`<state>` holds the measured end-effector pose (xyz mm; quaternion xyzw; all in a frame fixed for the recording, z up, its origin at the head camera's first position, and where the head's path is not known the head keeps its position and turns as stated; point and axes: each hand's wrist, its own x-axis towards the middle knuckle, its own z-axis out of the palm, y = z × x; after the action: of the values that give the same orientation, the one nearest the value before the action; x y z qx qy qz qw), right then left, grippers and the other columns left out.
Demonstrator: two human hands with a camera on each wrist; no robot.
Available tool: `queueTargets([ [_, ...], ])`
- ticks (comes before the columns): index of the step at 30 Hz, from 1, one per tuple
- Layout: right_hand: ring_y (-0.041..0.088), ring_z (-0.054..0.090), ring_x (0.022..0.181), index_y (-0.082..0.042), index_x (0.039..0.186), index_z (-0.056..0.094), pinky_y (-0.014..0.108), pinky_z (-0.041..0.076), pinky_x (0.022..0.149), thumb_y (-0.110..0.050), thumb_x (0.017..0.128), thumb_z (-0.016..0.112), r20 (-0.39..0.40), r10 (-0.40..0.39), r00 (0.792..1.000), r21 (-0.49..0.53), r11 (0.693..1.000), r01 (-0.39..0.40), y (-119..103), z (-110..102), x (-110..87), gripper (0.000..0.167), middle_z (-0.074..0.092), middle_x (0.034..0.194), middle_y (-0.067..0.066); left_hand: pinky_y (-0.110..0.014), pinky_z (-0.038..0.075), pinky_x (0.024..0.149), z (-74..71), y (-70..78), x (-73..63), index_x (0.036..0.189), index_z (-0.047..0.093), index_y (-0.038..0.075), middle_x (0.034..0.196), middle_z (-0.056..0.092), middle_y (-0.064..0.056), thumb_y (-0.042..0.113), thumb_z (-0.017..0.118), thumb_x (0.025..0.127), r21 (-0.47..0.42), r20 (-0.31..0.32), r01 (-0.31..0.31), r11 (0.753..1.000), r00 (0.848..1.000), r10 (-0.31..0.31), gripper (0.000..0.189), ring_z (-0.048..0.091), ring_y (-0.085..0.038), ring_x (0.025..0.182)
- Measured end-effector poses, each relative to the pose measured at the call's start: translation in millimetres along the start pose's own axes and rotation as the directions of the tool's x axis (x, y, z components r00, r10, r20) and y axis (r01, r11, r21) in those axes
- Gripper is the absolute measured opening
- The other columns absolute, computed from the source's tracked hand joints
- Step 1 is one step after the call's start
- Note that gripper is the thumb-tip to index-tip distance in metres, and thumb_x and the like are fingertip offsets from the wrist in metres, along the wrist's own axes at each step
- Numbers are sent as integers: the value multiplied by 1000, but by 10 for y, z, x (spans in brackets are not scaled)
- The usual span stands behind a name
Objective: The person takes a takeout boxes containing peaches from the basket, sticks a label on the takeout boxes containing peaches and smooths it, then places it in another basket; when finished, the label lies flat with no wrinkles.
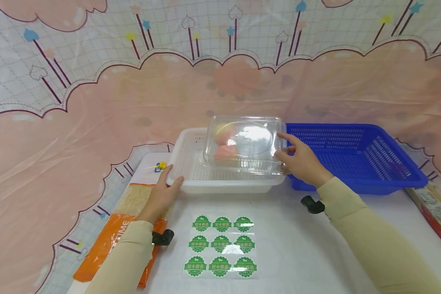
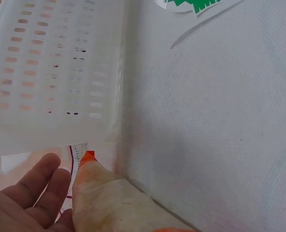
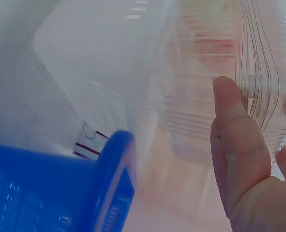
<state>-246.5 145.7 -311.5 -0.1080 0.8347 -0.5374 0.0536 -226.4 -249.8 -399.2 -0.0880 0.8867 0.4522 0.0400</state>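
My right hand (image 1: 303,161) grips the right end of a clear plastic clamshell box (image 1: 248,159), the lid down. In the right wrist view its thumb presses the box's side (image 3: 196,121) near the rim seam. Two rounded red-and-yellow fruits (image 1: 226,143) show through the plastic at its left; their exact kind is unclear. The box is over a white perforated basket (image 1: 224,186). At that basket's front left corner, my left hand (image 1: 161,197) touches the rim, thumb and forefinger spread about it. Its other fingers (image 2: 34,188) lie loosely bent beside the corner in the left wrist view.
A blue basket (image 1: 356,159) stands right of the white one. In front lies a sheet of green round stickers (image 1: 221,243). An orange bag (image 1: 106,241) is at left, near a small yellow-and-blue item (image 1: 160,166). A red-edged packet (image 1: 439,208) lies far right.
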Motion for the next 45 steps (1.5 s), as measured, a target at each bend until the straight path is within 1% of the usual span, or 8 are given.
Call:
queueTargets([
  [4,29,64,87,-21,160,24,38,60,74,-17,102,59,-7,7,1000,-7,1000,-7,13,-94,-137,68,48,118,22,-61,39,105,5,-3,4,162,9,32,159,29,-19,55,48,100,-1,3,-4,1000,1000,4,77,46,-39,124],
  [8,31,64,90,-20,160,24,40,60,74,-19,102,59,-6,18,1000,7,1000,-18,36,-185,-287,68,47,121,24,-61,38,105,9,3,-4,162,9,32,160,27,-18,59,48,99,2,8,-3,1000,1000,3,79,45,-39,125],
  [15,26,64,98,-22,160,23,39,60,74,-24,103,58,-2,-3,1000,-10,1000,3,99,-322,-514,67,47,121,23,-62,38,105,13,5,-29,162,7,33,162,23,-17,61,48,98,1,14,10,1000,1000,-10,81,44,-41,126],
  [20,21,65,96,-20,160,23,36,60,74,-25,103,59,-4,-12,1000,-38,999,12,150,-357,-678,68,48,121,22,-62,38,105,5,-19,-39,162,7,33,162,23,-17,60,48,98,-8,11,10,1000,1000,-10,81,43,-40,126],
  [28,13,63,97,-15,159,26,34,60,73,-23,103,58,-38,-70,997,-59,996,67,266,-448,-930,65,49,125,24,-61,41,103,-24,-14,-31,162,6,32,161,24,-19,63,48,97,-11,15,2,1000,1000,-2,83,45,-41,123],
  [32,14,65,94,-14,159,25,36,60,71,-22,104,58,-45,-61,997,-49,997,58,317,-499,-1069,65,48,125,26,-61,41,103,-29,15,-31,162,5,33,161,24,-18,61,48,98,-6,11,5,1000,1000,-5,82,45,-41,123],
  [38,10,63,96,-10,159,23,37,61,69,-13,104,55,-35,-47,998,-22,999,46,453,-567,-1266,63,46,127,28,-61,41,103,-30,33,-24,162,4,33,161,24,-19,59,48,99,4,15,11,1000,1000,-11,81,44,-41,123],
  [45,8,62,98,-8,157,24,39,61,67,-11,104,56,-43,-8,999,-35,999,7,637,-623,-1464,63,44,133,34,-61,37,106,-11,34,-13,162,6,32,162,23,-18,56,50,99,-10,12,11,1000,1000,-11,80,43,-41,126],
])
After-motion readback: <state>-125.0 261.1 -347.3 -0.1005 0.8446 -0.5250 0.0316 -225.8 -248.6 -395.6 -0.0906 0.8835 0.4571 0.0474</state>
